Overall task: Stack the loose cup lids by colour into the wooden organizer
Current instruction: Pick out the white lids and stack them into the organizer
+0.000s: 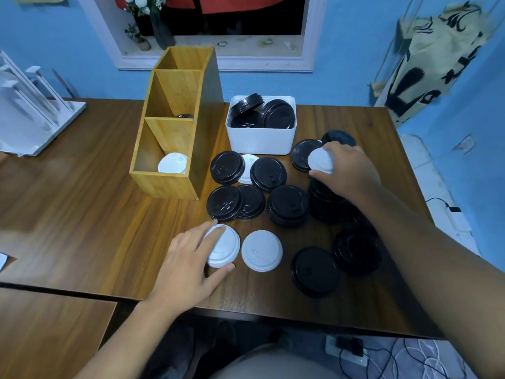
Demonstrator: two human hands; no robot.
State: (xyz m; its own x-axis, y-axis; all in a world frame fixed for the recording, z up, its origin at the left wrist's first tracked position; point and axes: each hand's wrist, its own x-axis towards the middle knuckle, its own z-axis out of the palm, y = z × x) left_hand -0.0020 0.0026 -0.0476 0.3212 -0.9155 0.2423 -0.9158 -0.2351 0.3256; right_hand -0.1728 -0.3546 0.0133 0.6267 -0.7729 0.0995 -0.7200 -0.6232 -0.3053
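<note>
The wooden organizer [164,184] stands at the table's middle left, with three compartments. White lids [172,164] lie in its nearest compartment; a dark lid [184,116] shows in the middle one. Several black lids [227,167] lie scattered to its right. My left hand [191,265] rests over a white lid [225,250] near the front edge, fingers and thumb around its rim. Beside it lies a second white lid [261,250]. My right hand [348,169] grips another white lid [321,160] above a pile of black lids [325,203].
A white box [261,140] holding more black lids stands behind the scattered ones. Another white lid [248,162] peeks out between two black ones. A white rack [32,110] sits at the far left. The table's front edge [246,314] is close to me.
</note>
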